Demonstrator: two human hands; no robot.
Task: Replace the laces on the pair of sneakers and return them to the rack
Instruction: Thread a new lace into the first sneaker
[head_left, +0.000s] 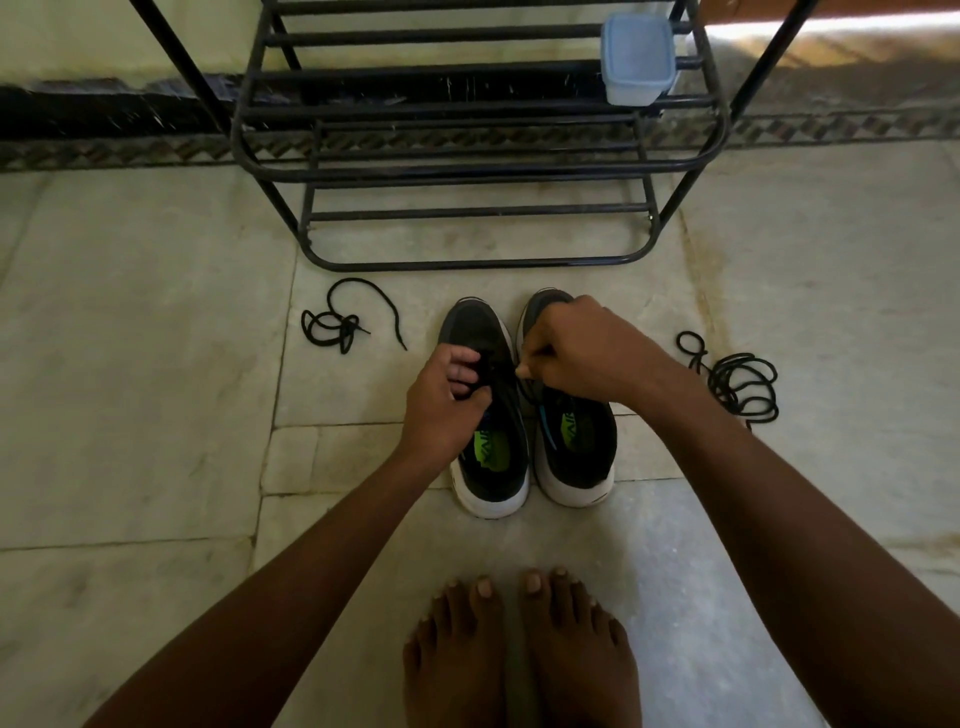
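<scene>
Two sneakers stand side by side on the floor (156, 441), toes toward the rack (478, 171), and both your hands are working the lace (506, 387) on the left sneaker (493, 467). Your left hand (447, 400) has its fingers curled, pinching the lace over the eyelets; your right hand (576, 348) reaches across the right sneaker (576, 457), its grip clenched on what looks like the other lace end, though the end itself is too small to make out. I judge you are threading or pulling through an eyelet: keep both ends even, draw each crossing snug before the next, and hold the tongue flat. One loose lace (337, 325) lies to the left, and another coil (743, 384) to the right, both well apart from the sneakers. The rack's bottom rail sits just beyond the toes, so lift clear of it later. A plastic box (639, 57) sits on an upper shelf at the right; the other shelf space in view looks open. Your bare feet (519, 660) are near the heels.
</scene>
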